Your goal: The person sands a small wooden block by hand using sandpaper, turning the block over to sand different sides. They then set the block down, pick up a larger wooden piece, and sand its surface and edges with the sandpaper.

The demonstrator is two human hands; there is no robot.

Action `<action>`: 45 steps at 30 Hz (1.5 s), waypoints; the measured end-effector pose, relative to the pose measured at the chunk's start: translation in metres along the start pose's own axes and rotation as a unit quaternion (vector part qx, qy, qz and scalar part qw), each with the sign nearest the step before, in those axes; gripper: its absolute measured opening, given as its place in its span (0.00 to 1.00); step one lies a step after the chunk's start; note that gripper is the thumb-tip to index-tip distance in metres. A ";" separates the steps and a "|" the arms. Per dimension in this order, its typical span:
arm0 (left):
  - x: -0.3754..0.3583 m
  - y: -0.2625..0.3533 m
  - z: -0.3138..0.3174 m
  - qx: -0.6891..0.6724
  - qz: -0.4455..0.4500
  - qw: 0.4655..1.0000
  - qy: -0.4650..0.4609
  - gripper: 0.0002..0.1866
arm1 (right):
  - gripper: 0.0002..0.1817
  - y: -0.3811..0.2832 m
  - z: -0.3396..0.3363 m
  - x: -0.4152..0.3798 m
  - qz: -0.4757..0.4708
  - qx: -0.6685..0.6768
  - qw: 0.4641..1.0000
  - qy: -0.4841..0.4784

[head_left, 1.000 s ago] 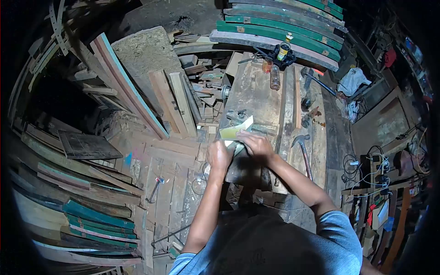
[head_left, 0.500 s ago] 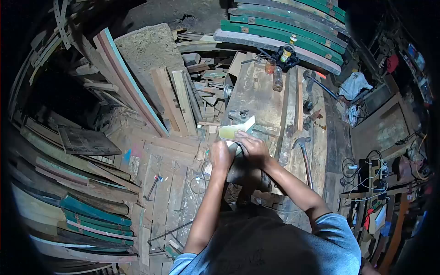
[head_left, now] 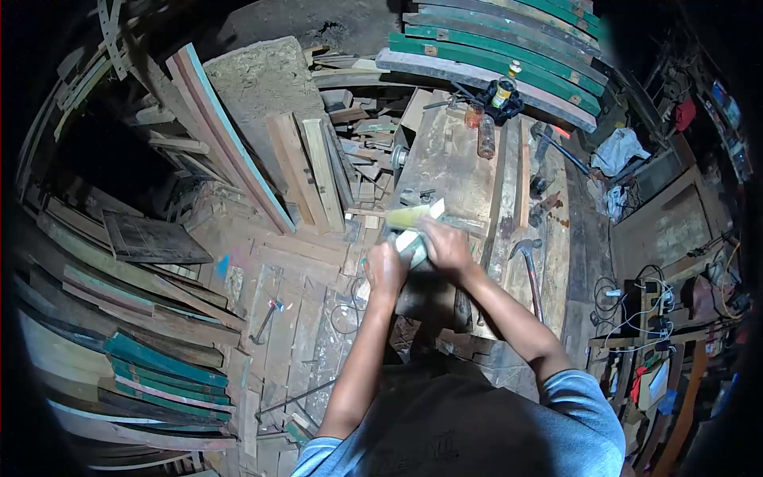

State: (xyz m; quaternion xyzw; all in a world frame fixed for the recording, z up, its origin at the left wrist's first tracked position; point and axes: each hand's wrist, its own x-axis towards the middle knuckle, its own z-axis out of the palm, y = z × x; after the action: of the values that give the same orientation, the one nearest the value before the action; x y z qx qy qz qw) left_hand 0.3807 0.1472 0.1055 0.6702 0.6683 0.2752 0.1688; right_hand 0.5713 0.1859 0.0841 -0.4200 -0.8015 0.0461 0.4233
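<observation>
My left hand [head_left: 386, 269] is closed in a fist around the near end of a small pale wooden block [head_left: 407, 239] with a greenish side. My right hand [head_left: 447, 250] lies just to the right, its fingers bent over a yellowish folded sheet [head_left: 404, 217] that looks like sandpaper. One white corner of the sheet sticks up past the fingers. The sheet lies over or against the far part of the block; the exact contact is hidden by my fingers. Both hands are above the near end of the wooden workbench [head_left: 445, 171].
A hammer [head_left: 528, 270] lies on the bench to the right, with another hammer [head_left: 560, 147] farther back. Glass jars [head_left: 486, 141] and a yellow-labelled bottle [head_left: 502, 94] stand at the far end. Leaning boards [head_left: 298, 171] and stacked curved planks [head_left: 159, 374] are on the left.
My right hand has turned and shifted slightly right and up, and the yellowish sheet has tilted, showing more of the pale block. My left hand has barely moved.
</observation>
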 end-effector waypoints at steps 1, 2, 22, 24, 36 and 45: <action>0.001 -0.004 0.004 -0.016 0.019 1.000 0.015 0.18 | 0.20 -0.015 -0.003 -0.013 -0.016 -0.005 0.999 -0.035; 0.002 -0.011 0.013 -0.033 0.037 0.998 0.028 0.17 | 0.18 -0.008 -0.004 -0.010 0.013 -0.020 1.000 -0.015; 0.002 -0.008 0.012 0.002 0.013 1.000 0.000 0.19 | 0.10 0.016 -0.011 0.007 0.207 -0.013 0.978 -0.007; 0.003 -0.009 0.012 -0.002 0.011 1.000 0.008 0.19 | 0.10 0.007 0.008 -0.004 -0.034 0.024 0.998 0.039; 0.000 -0.014 0.015 -0.009 0.077 0.996 0.052 0.14 | 0.11 0.003 -0.023 0.000 0.126 0.049 0.990 -0.045; 0.000 -0.018 0.023 0.023 0.037 0.999 0.033 0.17 | 0.11 0.018 -0.026 0.008 0.167 0.000 0.986 0.000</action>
State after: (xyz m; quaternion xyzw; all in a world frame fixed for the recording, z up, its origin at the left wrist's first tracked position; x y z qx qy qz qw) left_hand 0.3794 0.1511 0.0766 0.6886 0.6545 0.2876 0.1211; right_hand 0.5986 0.1963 0.0981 -0.5477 -0.7203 0.1160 0.4096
